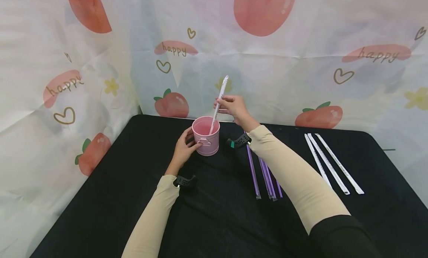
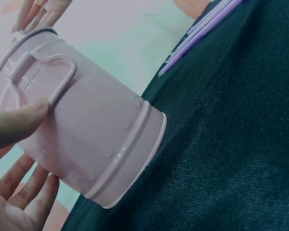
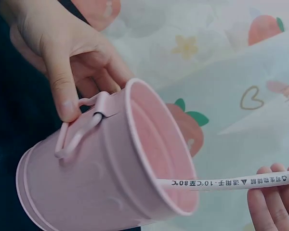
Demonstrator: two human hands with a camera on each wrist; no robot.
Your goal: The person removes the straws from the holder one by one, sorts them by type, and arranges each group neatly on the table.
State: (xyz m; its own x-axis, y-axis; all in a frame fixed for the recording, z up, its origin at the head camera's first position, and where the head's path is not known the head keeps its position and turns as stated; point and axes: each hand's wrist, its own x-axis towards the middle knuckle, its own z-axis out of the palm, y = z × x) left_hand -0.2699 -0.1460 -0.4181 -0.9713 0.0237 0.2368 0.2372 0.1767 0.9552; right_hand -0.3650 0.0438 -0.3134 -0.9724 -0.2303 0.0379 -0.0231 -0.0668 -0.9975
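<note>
A small pink metal bucket (image 1: 208,148) stands upright on the black cloth. My left hand (image 1: 182,150) holds it from the left side, the thumb (image 2: 31,118) over the folding side handle (image 2: 67,82) and the fingers around the wall. Above the rim, my right hand (image 1: 236,110) pinches a white paper-wrapped straw (image 1: 223,87) between thumb and fingers. The straw leans, its lower end inside the bucket's mouth. In the right wrist view, dark print runs along the straw's wrapper (image 3: 212,184).
Several purple wrapped straws (image 1: 253,172) lie under and beside my right forearm. Farther right, three white wrapped straws (image 1: 339,163) lie side by side. A printed fabric backdrop (image 1: 267,76) rises behind the table's far edge and on the left.
</note>
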